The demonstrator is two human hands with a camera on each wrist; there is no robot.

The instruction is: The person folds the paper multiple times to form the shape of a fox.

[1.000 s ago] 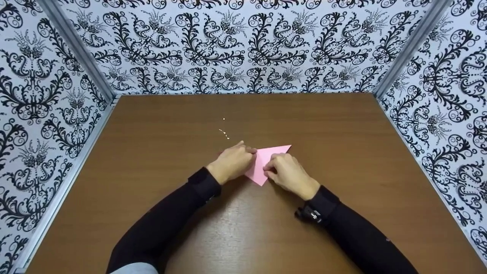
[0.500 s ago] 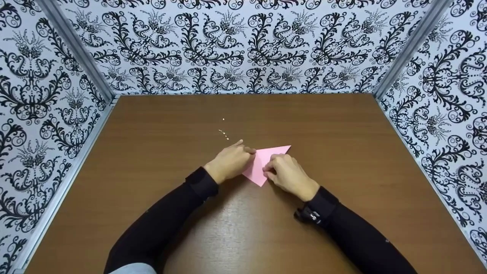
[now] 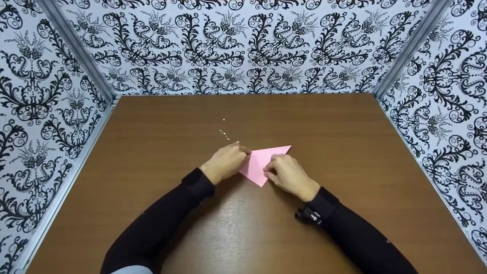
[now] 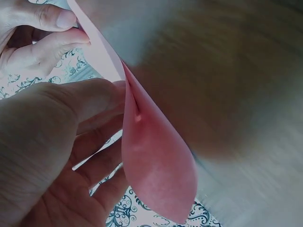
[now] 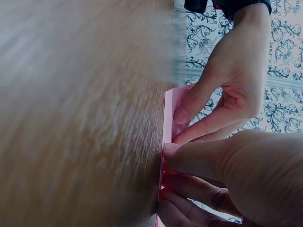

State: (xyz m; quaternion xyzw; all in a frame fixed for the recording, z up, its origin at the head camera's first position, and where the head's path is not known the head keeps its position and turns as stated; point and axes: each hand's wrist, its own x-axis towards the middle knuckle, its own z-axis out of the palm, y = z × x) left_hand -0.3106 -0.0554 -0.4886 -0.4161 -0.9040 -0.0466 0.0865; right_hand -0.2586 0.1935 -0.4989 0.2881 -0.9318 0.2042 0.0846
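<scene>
Two hands at the centre of the head view, both on one folded pink paper (image 3: 262, 163) lying on the brown worktop (image 3: 152, 152). Left hand (image 3: 225, 163) curled at the paper's left edge, thumb and fingers pinching a raised flap; shown close in the left wrist view, with the paper (image 4: 151, 161) lifted into a soft pocket against the fingers (image 4: 94, 101). Right hand (image 3: 287, 174) curled on the lower right part of the sheet, fingertips pinching and pressing along its edge; seen edge-on in the right wrist view, with the paper (image 5: 169, 113) flat on the wood under the fingertips (image 5: 171, 150). Triangular outline, one point toward the upper right, another toward the bottom of the frame between the wrists.

Probably very light and thin, limp rather than stiff, easily creased or torn by a hard tug, likely to slide on the smooth wood unless held down. Best taken at edges and corners with a light pinch, with flat fingertips on the body of the sheet.

A few pale specks (image 3: 224, 133) just above the left hand. Patterned black-and-white walls (image 3: 243, 45) across the top and both sides.
</scene>
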